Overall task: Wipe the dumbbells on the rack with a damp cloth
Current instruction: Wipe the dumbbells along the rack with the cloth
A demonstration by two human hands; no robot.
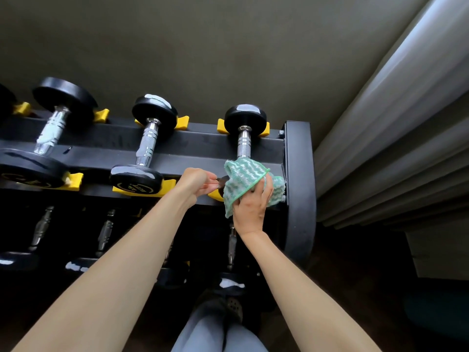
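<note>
- Three dumbbells show whole on the top tier of the rack (pixel 299 174); the one in hand is the rightmost dumbbell (pixel 243 146), at the rack's right end, just beside the end upright.
- State of the right grip (pixel 250 207): clenched on the cloth (pixel 243 177), which drapes over the near head of that dumbbell; the head is mostly hidden.
- State of the left grip (pixel 195 182): pinching the bare rim of the same head at its left side, apparently to steady it.
- Risk: the near head may roll or lift out of its yellow cradle (pixel 215 195) and drop toward the lower tier; likely cause, a hard sideways rub.
- Risk: fingers trapped between head and cradle; likely cause, a pinch set low on the rim.
- Risk: a slippery hold; likely cause, damp film, such as the sheen on the middle dumbbell (pixel 147 146).
- Holders: each cradle pair carries one dumbbell; the lower tier holds more, too dim to detail.
</note>
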